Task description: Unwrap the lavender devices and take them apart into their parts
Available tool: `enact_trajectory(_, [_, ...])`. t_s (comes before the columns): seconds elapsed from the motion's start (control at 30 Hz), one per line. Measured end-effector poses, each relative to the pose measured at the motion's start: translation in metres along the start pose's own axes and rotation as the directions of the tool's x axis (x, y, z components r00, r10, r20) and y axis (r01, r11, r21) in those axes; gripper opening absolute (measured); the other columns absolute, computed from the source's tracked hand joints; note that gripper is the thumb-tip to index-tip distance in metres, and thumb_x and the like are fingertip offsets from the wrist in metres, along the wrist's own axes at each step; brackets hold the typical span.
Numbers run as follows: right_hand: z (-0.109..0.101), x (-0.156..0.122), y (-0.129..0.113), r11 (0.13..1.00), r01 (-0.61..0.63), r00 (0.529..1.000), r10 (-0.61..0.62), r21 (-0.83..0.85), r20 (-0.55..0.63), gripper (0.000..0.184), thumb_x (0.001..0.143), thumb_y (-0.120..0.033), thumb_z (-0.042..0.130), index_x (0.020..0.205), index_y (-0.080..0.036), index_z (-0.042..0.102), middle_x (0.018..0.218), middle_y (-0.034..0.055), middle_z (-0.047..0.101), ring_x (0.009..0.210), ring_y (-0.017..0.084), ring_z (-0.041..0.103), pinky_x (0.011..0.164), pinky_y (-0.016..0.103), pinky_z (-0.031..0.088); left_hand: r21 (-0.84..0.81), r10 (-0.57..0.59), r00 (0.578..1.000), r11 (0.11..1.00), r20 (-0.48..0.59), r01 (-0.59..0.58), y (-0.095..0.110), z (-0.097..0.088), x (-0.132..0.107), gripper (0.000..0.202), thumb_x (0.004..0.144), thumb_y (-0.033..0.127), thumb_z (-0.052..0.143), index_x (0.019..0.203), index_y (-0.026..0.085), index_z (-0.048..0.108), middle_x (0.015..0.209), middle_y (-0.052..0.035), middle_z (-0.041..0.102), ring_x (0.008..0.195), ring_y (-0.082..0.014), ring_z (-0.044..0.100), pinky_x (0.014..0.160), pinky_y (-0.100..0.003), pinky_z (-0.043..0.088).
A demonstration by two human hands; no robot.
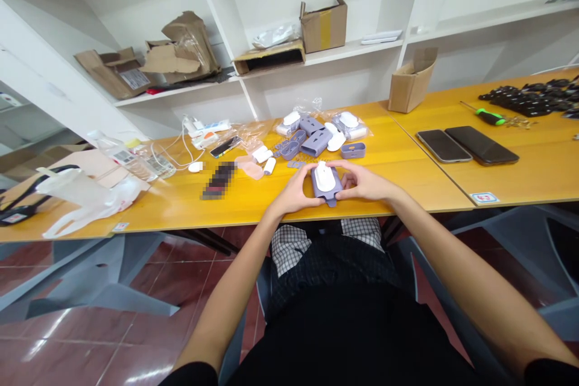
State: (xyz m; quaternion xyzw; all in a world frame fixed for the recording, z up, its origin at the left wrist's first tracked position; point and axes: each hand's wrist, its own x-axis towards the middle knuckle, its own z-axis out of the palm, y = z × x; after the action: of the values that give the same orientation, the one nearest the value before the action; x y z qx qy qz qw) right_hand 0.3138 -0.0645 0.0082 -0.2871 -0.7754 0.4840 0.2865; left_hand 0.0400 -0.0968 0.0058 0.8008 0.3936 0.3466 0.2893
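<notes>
Between my two hands, close to the table's front edge, is a purple-grey plastic casing (319, 189) with a white oval piece (325, 177) on its upper face. My left hand (296, 190) grips the casing's left side, thumb at the near end. From the right, my right hand (359, 182) closes on the other side with thumb and fingers. Just beyond lie more purple-grey casings (316, 142), a small purple-grey frame (353, 150), white oval parts (335, 141) and small metal springs (316, 158). Some parts are in clear plastic bags.
Two dark phones (482, 145) and a green-black screwdriver (491, 116) lie on the right. Left are another phone (225, 146), a white power strip (210, 128) with cables, plastic bottles (136, 160) and a white bag (97, 202). A shelf (357, 57) holding cardboard boxes stands behind.
</notes>
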Motion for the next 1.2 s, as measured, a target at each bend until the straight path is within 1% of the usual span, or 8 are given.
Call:
enact_trajectory(0.13, [-0.005, 0.0, 0.0, 0.999, -0.037, 0.999, 0.037, 0.0, 0.021, 0.087, 0.079, -0.042, 0.088, 0.157, -0.03, 0.051, 0.082, -0.0016, 0.069, 0.073, 0.022, 0.066, 0.075, 0.044, 0.059, 0.043, 0.013, 1.0, 0.999, -0.01, -0.012, 0.003, 0.002, 0.0, 0.111, 0.067, 0.052, 0.098, 0.16, 0.029, 0.041, 0.164, -0.016, 0.045, 0.152, -0.0389, 0.045, 0.127, -0.059, 0.036])
enact_trajectory(0.23, [-0.007, 0.0, 0.003, 1.0, -0.015, 1.0, 0.015, 0.0, 0.001, 0.082, 0.08, -0.042, 0.087, 0.154, -0.029, 0.054, 0.092, 0.0014, 0.073, 0.076, 0.022, 0.067, 0.074, 0.043, 0.058, 0.086, 0.002, 1.0, 0.996, -0.014, 0.0, 0.002, 0.003, 0.0, 0.113, 0.069, 0.054, 0.097, 0.162, 0.028, 0.038, 0.167, -0.0171, 0.042, 0.155, -0.039, 0.041, 0.129, -0.058, 0.033])
enact_trajectory(0.33, [-0.008, 0.0, 0.004, 0.998, 0.006, 1.0, -0.007, -0.056, -0.02, 0.083, 0.078, -0.045, 0.089, 0.153, -0.028, 0.056, 0.099, 0.0034, 0.074, 0.075, 0.022, 0.065, 0.071, 0.041, 0.057, 0.102, -0.08, 0.997, 0.991, -0.02, 0.082, 0.0, 0.004, 0.0, 0.122, 0.067, 0.057, 0.097, 0.167, 0.027, 0.032, 0.172, -0.019, 0.034, 0.159, -0.0422, 0.034, 0.13, -0.062, 0.029])
enact_trajectory(0.43, [-0.007, -0.001, 0.003, 0.994, -0.009, 1.0, 0.007, -0.106, -0.01, 0.083, 0.082, -0.053, 0.086, 0.155, -0.03, 0.055, 0.082, 0.0, 0.07, 0.07, 0.022, 0.064, 0.067, 0.039, 0.056, 0.136, -0.158, 0.987, 0.978, -0.006, 0.157, 0.001, 0.003, 0.0, 0.131, 0.063, 0.061, 0.098, 0.168, 0.027, 0.029, 0.174, -0.0191, 0.03, 0.163, -0.0446, 0.025, 0.132, -0.064, 0.023])
enact_trajectory(0.63, [0.004, 0.003, -0.009, 0.968, 0.053, 0.973, -0.106, -0.246, -0.205, 0.058, 0.086, -0.054, 0.082, 0.135, -0.027, 0.069, 0.115, 0.0092, 0.071, 0.076, 0.021, 0.064, 0.072, 0.041, 0.058, 0.162, -0.071, 0.997, 0.985, 0.042, 0.064, 0.006, 0.003, 0.002, 0.114, 0.065, 0.061, 0.096, 0.161, 0.028, 0.045, 0.159, -0.0156, 0.042, 0.153, -0.0425, 0.04, 0.131, -0.061, 0.029])
enact_trajectory(0.83, [0.017, 0.007, -0.017, 0.915, 0.17, 0.958, -0.241, -0.366, -0.156, 0.054, 0.077, -0.047, 0.091, 0.126, -0.03, 0.074, 0.098, 0.0039, 0.062, 0.075, 0.02, 0.055, 0.072, 0.039, 0.052, 0.131, -0.024, 0.997, 0.991, 0.073, 0.015, 0.004, 0.002, 0.001, 0.108, 0.07, 0.048, 0.095, 0.162, 0.029, 0.042, 0.161, -0.0148, 0.04, 0.154, -0.0412, 0.038, 0.132, -0.061, 0.028])
enact_trajectory(1.0, [0.014, 0.005, -0.016, 0.963, 0.106, 0.974, -0.151, -0.25, -0.168, 0.067, 0.071, -0.044, 0.094, 0.131, -0.027, 0.069, 0.105, 0.0047, 0.065, 0.072, 0.017, 0.054, 0.068, 0.036, 0.05, 0.092, 0.035, 0.997, 0.995, 0.07, -0.042, 0.006, -0.001, -0.001, 0.113, 0.069, 0.052, 0.097, 0.164, 0.035, 0.037, 0.16, -0.0125, 0.041, 0.153, -0.0398, 0.039, 0.131, -0.061, 0.027])
enact_trajectory(1.2, [0.011, 0.004, -0.01, 0.98, 0.114, 0.968, -0.147, -0.163, -0.202, 0.049, 0.074, -0.046, 0.09, 0.113, -0.024, 0.071, 0.099, 0.0033, 0.064, 0.069, 0.016, 0.053, 0.064, 0.034, 0.047, 0.107, 0.064, 0.996, 0.992, 0.058, -0.07, 0.008, 0.001, 0.0, 0.095, 0.068, 0.053, 0.098, 0.149, 0.033, 0.052, 0.148, -0.0109, 0.048, 0.144, -0.0374, 0.047, 0.127, -0.059, 0.035])
